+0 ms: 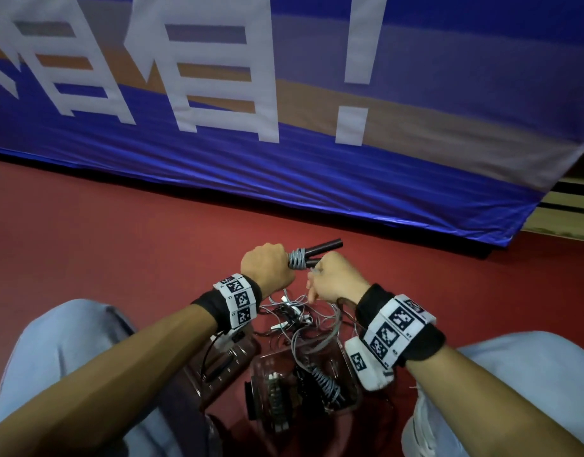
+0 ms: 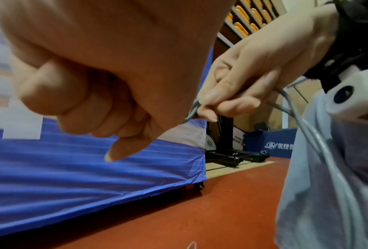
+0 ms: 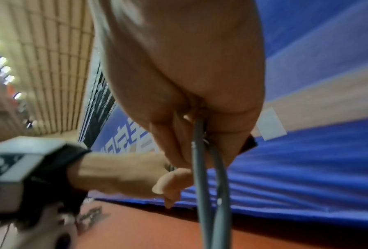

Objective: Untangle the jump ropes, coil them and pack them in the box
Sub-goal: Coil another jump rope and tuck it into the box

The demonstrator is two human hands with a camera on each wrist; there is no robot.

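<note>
I hold the jump rope handles (image 1: pixel 320 249) up in front of me, clear of the floor, so the cord has room to go round them without catching the loose tangle (image 1: pixel 303 316) lying below my wrists. My left hand (image 1: pixel 267 268) is a closed fist around the near ends of the two dark handles, keeping them side by side as a core; the grey cord wraps (image 1: pixel 297 258) sit just beyond my knuckles, a tight band of several turns. In the left wrist view my fingers (image 2: pixel 76 94) are fully curled, nothing slack.

My right hand (image 1: pixel 336 278) works the free run of the cord (image 3: pixel 199 168). Thumb and forefinger pinch it close to the wraps, the other fingers folded in loosely, and the strand hangs down from that pinch in a narrow loop. I judge I am partway through winding this rope, keeping the strand taut so each turn lies against the last.

The clear plastic box (image 1: pixel 350 384) stands open on the red floor (image 1: pixel 119 242) between my knees, with at least one wound rope (image 1: pixel 323 380) already in it. The tangle lies just beyond it.
</note>
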